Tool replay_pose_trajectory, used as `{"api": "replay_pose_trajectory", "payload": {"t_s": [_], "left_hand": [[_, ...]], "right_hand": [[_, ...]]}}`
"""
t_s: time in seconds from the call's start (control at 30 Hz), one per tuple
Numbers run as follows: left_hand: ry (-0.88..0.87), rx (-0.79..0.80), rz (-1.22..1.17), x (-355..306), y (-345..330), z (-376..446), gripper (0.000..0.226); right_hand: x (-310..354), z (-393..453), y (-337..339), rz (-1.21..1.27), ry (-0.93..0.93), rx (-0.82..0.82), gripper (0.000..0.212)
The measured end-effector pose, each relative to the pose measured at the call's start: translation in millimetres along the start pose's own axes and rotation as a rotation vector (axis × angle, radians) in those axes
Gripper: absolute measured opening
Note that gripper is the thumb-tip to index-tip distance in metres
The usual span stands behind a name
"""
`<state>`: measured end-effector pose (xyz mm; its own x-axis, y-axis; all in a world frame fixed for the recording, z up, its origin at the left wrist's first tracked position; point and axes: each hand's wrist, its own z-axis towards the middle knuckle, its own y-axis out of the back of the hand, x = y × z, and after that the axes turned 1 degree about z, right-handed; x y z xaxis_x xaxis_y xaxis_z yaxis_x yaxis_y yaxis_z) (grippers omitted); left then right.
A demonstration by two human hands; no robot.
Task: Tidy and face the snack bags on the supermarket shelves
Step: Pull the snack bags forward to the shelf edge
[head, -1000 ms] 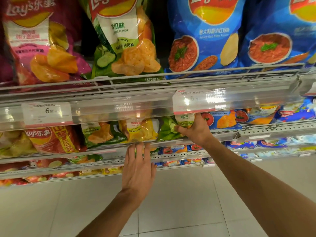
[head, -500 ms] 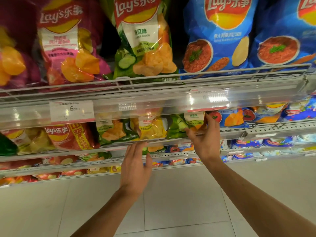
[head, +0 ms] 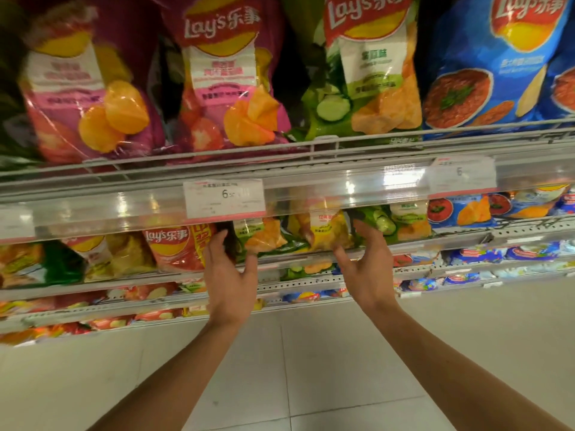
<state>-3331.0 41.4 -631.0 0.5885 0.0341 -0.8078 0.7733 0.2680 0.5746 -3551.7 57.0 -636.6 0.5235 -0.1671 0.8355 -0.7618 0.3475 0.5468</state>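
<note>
On the second shelf, small Lay's bags stand in a row: a red bag [head: 177, 248], a green bag [head: 263, 239], a yellow bag [head: 326, 231] and a cucumber-green bag [head: 401, 223]. My left hand [head: 228, 275] reaches up with spread fingers; its fingertips are in the gap between the red and green bags and its thumb is under the green bag. My right hand [head: 365, 262] is spread at the right side of the yellow bag, thumb below it, fingertips by the cucumber-green bag. Neither hand clearly grips a bag.
Large purple [head: 224, 82], green [head: 370, 70] and blue [head: 491, 63] Lay's bags fill the top shelf behind a wire rail [head: 311, 147]. A clear price strip [head: 224, 197] overhangs the second shelf. Lower shelves hold more bags above a tiled floor [head: 311, 368].
The view has shifted left along the shelf. My right hand let go of the cucumber-green bag and moved left to the yellow bag. My left hand rose from below the shelf edge to the green bag.
</note>
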Motion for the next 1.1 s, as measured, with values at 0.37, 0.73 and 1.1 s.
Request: {"api": "replay_pose_trajectory", "payload": {"t_s": [0.37,0.73,1.1], "left_hand": [[0.275,0.305,-0.143,6,-18,67,0.092],[0.401,0.311,-0.135,24,-27,76,0.074],[0.472,0.266,-0.207,22,-11,77,0.066]], "right_hand": [[11,48,-23,-0.056,-0.221,0.227,0.095],[5,79,-54,0.062,-0.27,0.261,0.112],[18,62,-62,0.074,-0.319,0.062,0.082]]}}
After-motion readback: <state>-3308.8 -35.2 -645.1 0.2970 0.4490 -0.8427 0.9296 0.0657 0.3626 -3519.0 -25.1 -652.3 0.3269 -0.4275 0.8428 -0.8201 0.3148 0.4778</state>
